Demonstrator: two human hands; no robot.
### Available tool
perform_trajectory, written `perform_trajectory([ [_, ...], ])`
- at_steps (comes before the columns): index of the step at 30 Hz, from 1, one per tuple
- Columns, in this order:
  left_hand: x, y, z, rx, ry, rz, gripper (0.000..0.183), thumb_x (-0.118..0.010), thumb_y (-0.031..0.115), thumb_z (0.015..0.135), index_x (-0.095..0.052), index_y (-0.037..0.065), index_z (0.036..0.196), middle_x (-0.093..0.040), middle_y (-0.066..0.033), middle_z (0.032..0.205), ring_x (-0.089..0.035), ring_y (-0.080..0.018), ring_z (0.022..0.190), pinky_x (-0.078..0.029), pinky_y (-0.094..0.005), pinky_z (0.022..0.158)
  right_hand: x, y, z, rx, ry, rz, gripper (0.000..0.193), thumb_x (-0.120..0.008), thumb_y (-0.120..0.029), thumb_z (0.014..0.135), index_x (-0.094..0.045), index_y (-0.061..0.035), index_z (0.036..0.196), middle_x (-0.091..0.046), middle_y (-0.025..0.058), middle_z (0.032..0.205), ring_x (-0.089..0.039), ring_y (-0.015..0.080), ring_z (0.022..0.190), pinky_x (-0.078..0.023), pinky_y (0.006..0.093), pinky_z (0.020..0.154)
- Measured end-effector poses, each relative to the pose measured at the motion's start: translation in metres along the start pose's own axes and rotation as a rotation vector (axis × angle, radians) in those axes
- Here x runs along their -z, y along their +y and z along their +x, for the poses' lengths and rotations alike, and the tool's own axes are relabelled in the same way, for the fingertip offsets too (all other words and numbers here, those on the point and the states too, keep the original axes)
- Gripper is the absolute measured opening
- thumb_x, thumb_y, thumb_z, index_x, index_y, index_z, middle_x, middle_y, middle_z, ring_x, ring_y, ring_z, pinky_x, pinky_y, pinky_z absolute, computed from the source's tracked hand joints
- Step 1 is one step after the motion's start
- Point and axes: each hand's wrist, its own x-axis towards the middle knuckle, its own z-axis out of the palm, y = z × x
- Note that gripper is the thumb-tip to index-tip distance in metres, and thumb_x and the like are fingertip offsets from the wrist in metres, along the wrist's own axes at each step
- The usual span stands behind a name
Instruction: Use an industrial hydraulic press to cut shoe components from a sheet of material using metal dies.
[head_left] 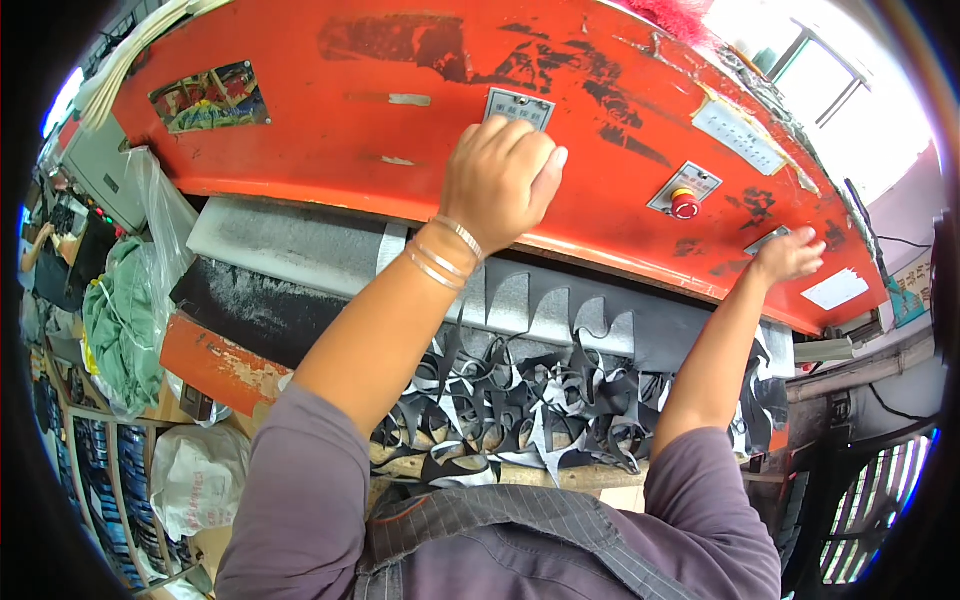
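Note:
My left hand point(502, 180) is curled over the lower part of a small metal control plate point(519, 106) on the front of a large orange-red machine point(300, 130). Its knuckles face up, the thumb points right, and the palm side is hidden. Two light bracelets circle that wrist. My right hand point(789, 257) rests with fingers stretched out at another small metal plate point(765, 241), lower on the right. A red mushroom-shaped button point(685, 204) on its own plate sits between both hands, untouched.
Under the machine's front, black-and-white cut sheet point(510, 300) and tangled strip scraps point(540, 400) cover the bed. To the left are a green cloth bundle point(130, 315), a white sack point(200, 475) and a rack of dark pieces point(100, 480). Another person's arm point(38, 245) shows far left.

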Motion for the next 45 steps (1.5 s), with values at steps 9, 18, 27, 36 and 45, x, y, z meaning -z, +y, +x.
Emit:
perform_trajectory([
  [9,0.082,0.073,-0.106,0.337,-0.611,-0.164,0.025,-0.057,0.021,0.087,-0.053,0.006,0.067,-0.053,-0.013,0.069,-0.054,-0.0342,0.07,-0.045,-0.0447,0.064,0.161,-0.004,-0.126,-0.074,-1.1,0.258,0.04,-0.069,-0.033,0.084,-0.061,-0.0015,0.109,-0.062,0.0099,0.101,-0.061,0.0219,0.09,-0.049,0.0358,0.081],
  [18,0.134,0.153,-0.236,0.445,-0.868,0.038,0.023,-0.06,0.026,0.083,-0.066,0.01,0.069,-0.063,-0.0061,0.072,-0.061,-0.0267,0.074,-0.051,-0.0367,0.064,0.301,-0.065,-0.3,0.837,-1.598,0.108,0.029,-0.075,-0.016,0.06,-0.057,-0.0063,0.08,-0.056,0.0094,0.079,-0.062,0.0268,0.076,-0.053,0.0367,0.062],
  [27,0.13,0.145,-0.232,0.496,-0.885,0.036,0.022,-0.063,0.025,0.075,-0.065,0.007,0.062,-0.062,-0.0082,0.068,-0.06,-0.0278,0.07,-0.05,-0.0388,0.064,0.284,-0.079,-0.275,0.814,-1.885,0.048,0.032,-0.075,-0.02,0.064,-0.065,-0.0064,0.091,-0.063,0.0105,0.087,-0.066,0.0293,0.081,-0.054,0.0391,0.067],
  [36,0.051,0.027,-0.179,0.511,-0.704,-0.009,0.015,-0.063,0.019,0.08,-0.063,0.006,0.086,-0.065,-0.0121,0.095,-0.06,-0.0313,0.09,-0.05,-0.0403,0.078,0.055,-0.122,-0.301,0.246,-1.728,-0.181,0.081,-0.062,-0.061,0.08,-0.041,-0.0006,0.13,-0.052,0.0284,0.124,-0.06,0.0408,0.105,-0.048,0.0458,0.088],
  [45,0.039,-0.037,-0.165,0.556,-0.914,-0.114,0.029,-0.065,0.024,0.082,-0.061,0.004,0.101,-0.065,-0.0178,0.104,-0.058,-0.0363,0.106,-0.047,-0.0436,0.091,-0.016,-0.12,-0.299,0.027,-1.682,-0.065,0.055,-0.067,-0.038,0.072,-0.048,-0.0035,0.11,-0.049,0.0236,0.115,-0.06,0.042,0.096,-0.048,0.0457,0.086],
])
